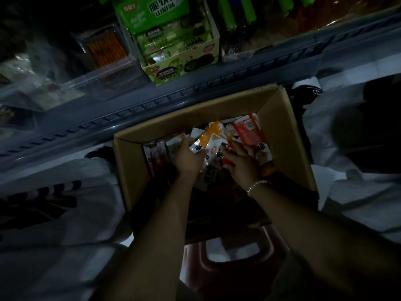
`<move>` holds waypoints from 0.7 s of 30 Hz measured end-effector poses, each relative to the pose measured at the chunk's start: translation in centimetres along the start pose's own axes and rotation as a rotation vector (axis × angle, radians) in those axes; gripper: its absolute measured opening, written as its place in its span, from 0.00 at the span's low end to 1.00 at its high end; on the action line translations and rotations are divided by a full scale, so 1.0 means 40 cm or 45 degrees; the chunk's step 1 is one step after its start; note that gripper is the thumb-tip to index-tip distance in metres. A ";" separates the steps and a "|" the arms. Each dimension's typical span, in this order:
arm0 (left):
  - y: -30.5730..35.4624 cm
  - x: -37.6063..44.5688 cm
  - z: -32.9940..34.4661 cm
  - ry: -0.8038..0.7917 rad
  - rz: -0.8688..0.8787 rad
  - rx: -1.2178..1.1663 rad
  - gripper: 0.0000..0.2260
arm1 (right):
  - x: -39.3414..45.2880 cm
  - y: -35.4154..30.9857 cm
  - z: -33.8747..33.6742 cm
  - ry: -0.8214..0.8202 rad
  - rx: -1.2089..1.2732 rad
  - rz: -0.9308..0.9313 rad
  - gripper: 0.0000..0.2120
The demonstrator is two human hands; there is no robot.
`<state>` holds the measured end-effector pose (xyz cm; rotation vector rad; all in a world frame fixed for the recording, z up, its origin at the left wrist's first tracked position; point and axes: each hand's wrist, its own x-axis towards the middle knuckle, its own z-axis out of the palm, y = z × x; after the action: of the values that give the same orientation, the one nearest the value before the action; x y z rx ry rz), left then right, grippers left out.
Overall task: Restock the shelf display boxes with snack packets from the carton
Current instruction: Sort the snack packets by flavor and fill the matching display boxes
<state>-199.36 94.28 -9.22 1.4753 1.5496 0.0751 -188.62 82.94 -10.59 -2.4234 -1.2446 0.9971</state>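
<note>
Dim scene, seen from above. Across the upper half, a dark grey shelf [152,105] running on a slant from lower left to upper right, its front rail ribbed. On that shelf, a green display box [184,61] printed with cartoon drips, open at the top and holding green packets, with a tall green header card [152,11] standing up behind; just left of it, a clear plastic bin [104,53] with orange sticks inside; to the right, green and dark goods too blurred to tell apart. Below the shelf, in the middle, an open brown carton [280,135], flaps up, resting on a dark red stool [238,257]. White floor [54,246] on both sides, with dark marks at the left. Inside the carton, a loose heap of snack packets [249,131], red, orange and white, some on edge along the left wall. Both hands down in the carton, side by side. Left hand [188,157] curled round a small bunch of white-and-orange packets [206,142], thumb over their lower edge, the bunch fanned upward. Right hand [240,164] lying on the heap just beside it, fingers bent and touching the packets; whether anything is gripped cannot be told. On the right wrist, a beaded bracelet [258,185].
</note>
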 end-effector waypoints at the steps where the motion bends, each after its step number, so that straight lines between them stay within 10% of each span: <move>1: 0.002 -0.002 -0.001 -0.021 -0.048 -0.094 0.17 | -0.001 -0.002 -0.002 -0.016 0.043 0.010 0.27; 6: 0.010 0.000 -0.019 -0.351 -0.287 -0.403 0.16 | 0.007 -0.012 -0.023 -0.036 0.125 -0.046 0.29; 17: 0.049 -0.034 -0.086 -0.429 -0.350 -0.496 0.11 | -0.003 -0.060 -0.072 -0.203 0.581 0.031 0.39; 21: 0.059 -0.057 -0.150 -0.420 -0.326 -0.522 0.23 | -0.017 -0.076 -0.102 -0.011 0.480 0.013 0.40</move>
<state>-201.92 96.35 -3.23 0.9101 1.3428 -0.0027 -188.07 84.62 -5.79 -2.1369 -0.9453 1.1293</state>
